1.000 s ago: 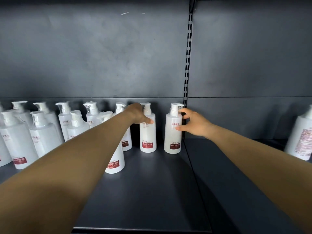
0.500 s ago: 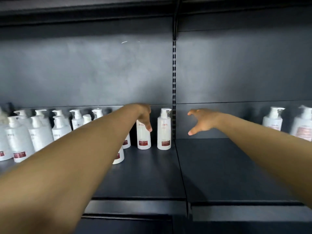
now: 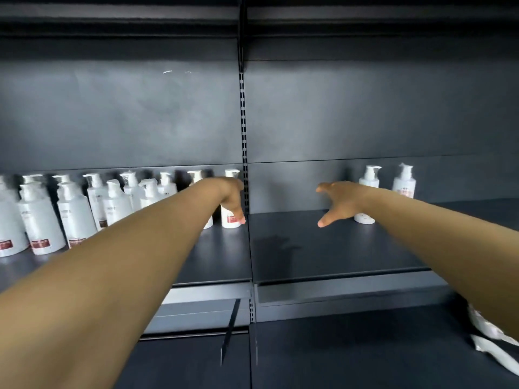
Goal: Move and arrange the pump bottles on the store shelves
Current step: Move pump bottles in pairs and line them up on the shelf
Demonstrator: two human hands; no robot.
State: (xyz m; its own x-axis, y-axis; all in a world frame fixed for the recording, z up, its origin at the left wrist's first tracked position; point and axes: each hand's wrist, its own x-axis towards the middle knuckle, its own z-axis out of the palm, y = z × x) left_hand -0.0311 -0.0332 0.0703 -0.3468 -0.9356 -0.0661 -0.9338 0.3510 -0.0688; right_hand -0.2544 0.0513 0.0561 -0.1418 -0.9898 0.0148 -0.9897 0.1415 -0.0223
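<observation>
1. Nearest the camera, below the slotted upright point(image 3: 243, 153) that splits the shelving into two bays, the lower shelf point(image 3: 351, 357) is dark; white packaging point(image 3: 490, 339) lies at its right edge, partly hidden by the right forearm.
2. Left of the upright, the left shelf board point(image 3: 216, 259) has bare room along its front edge; right of it, the right shelf board point(image 3: 323, 251) is bare from the upright to the right hand.
3. Both forearms reach over the front edges toward the back.
4. The left hand point(image 3: 231, 196) hangs with fingers pointing down in front of the end bottle point(image 3: 230, 220), the one just left of the upright; whether it touches or grips it I cannot tell.
5. The right hand point(image 3: 338, 202) is spread, fingers apart and holding nothing, right of the upright, in front of a pump bottle point(image 3: 368, 181).
6. Left of the upright, the white pump bottles point(image 3: 42, 220) stand upright in two rough rows, long axes vertical, red labels low on their fronts; nozzle directions are blurred.
7. Farthest right of the upright, a second bottle point(image 3: 404, 183) stands upright beside the first, against the back panel point(image 3: 365, 113).
</observation>
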